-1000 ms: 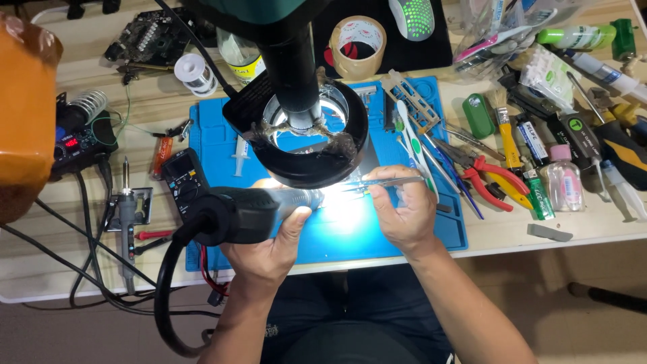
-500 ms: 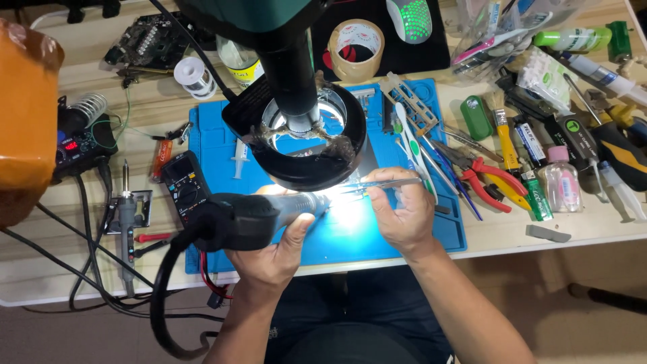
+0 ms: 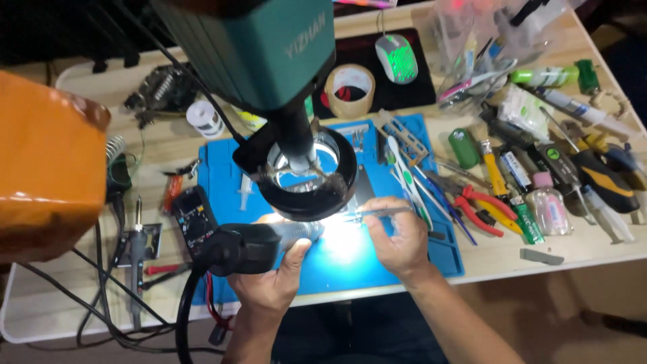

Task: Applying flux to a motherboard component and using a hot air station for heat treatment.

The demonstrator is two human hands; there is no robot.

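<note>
Near the mat's [image 3: 222, 168] front edge, left hand [image 3: 269, 283] grips hot-air gun [image 3: 253, 246]; right hand [image 3: 401, 239] pinches tweezers [image 3: 374, 214]; best held steady.

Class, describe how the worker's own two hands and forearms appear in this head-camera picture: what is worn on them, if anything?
Both the left hand and the right hand are bare, with no gloves. No ring, watch or wrist strap can be seen. Both forearms are uncovered as far as the bottom edge of the picture; no sleeve shows. The fingers are bare too.

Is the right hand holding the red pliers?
No, the right hand holds thin tweezers; the red pliers lie on the table.
</note>
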